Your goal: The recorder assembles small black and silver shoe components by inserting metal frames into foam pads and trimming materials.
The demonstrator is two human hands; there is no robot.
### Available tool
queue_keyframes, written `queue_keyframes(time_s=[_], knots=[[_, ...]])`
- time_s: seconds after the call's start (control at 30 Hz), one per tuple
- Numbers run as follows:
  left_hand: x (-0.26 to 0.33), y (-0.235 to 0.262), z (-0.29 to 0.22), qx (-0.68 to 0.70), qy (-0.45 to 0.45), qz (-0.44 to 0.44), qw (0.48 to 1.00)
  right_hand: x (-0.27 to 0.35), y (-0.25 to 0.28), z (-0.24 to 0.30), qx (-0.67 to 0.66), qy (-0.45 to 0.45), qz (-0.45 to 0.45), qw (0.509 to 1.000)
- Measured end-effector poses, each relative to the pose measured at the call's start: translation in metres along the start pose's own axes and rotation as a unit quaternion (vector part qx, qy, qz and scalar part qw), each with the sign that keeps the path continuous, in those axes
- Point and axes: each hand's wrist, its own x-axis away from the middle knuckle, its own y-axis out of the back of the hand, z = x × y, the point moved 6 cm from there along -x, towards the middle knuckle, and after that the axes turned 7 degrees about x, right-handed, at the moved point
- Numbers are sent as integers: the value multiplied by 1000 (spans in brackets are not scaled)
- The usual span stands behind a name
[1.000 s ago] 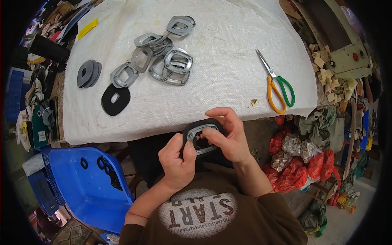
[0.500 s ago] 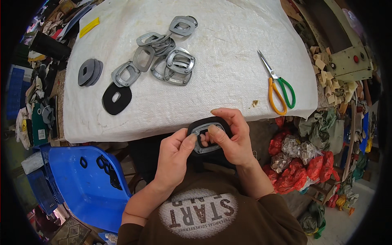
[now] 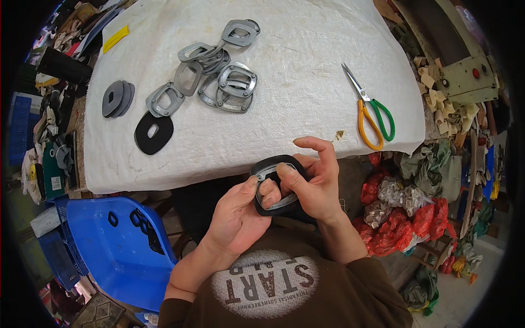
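Between my hands, at the table's near edge, is a grey metal frame with a black foam pad (image 3: 273, 162) around it. My left hand (image 3: 239, 212) grips its left side, with fingertips showing through the central opening. On the right side my right hand (image 3: 314, 183) holds it with the thumb pressed on the metal, while its index finger is lifted away. Several loose grey metal frames (image 3: 237, 79) lie in a pile on the table. A black oval pad (image 3: 153, 133) with a slot rests beside them, partly under one frame. A stack of grey pads (image 3: 116, 98) sits farther left.
Scissors (image 3: 367, 109) with one orange and one green handle lie on the white sheet (image 3: 306, 71) at right. A blue tub (image 3: 115, 257) with several black rings stands low at left. Red and clear bags (image 3: 396, 218) are heaped at lower right. A yellow strip (image 3: 116, 39) lies far left.
My left fingers have pushed farther through the frame's opening, and the frame has tilted slightly. My right index finger has lifted off the pad. The table items appear shifted slightly left in view.
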Motion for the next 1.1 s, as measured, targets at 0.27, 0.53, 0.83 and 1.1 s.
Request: queue_keyframes(time_s=[0.27,0.53,0.83,1.1], knots=[[-2,2,1,59,27,19,998,1,0,-7,25,-16,-12,999],[5,4,-6,-14,-23,-43,999,-4,-3,-5,25,-20,7,999],[5,5,-5,-84,-52,-53,994,1,-2,-15,33,-20,-54,998],[4,12,-5,21,-2,2,1000,-3,-3,-12,44,-29,-20,998]])
